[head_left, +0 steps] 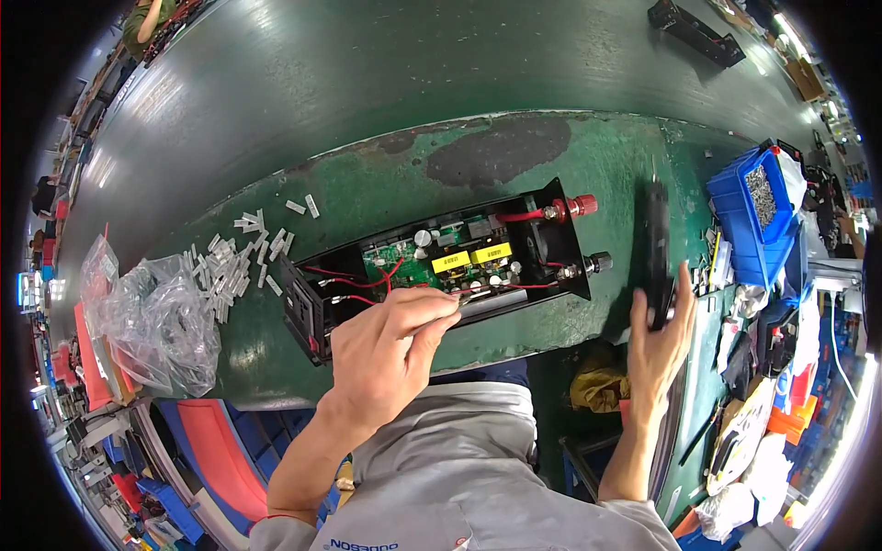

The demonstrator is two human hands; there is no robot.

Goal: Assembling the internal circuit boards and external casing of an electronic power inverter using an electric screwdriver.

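Note:
An open black metal case (pixel 542 230) lies on the green bench, holding a green circuit board (pixel 413 268) with two yellow transformers (pixel 470 258). Red wires (pixel 390 275) run inside it toward the left end panel. Over the case's near edge, my left hand (pixel 381 354) is closed in a pinch; what sits between its fingertips is too small to make out. A black electric screwdriver (pixel 656 243) lies to the right of the case, bit pointing away. My right hand (pixel 660 344) is at its near end, thumb and fingers apart on either side of it.
Clear plastic sleeves (pixel 225 275) are scattered left of the case, beside a crumpled transparent bag (pixel 161 321). At right stand blue bins (pixel 749 216), one holding small screws (pixel 761 195). Another black case (pixel 696 34) sits at the far right. A red terminal (pixel 582 205) sticks out of the case.

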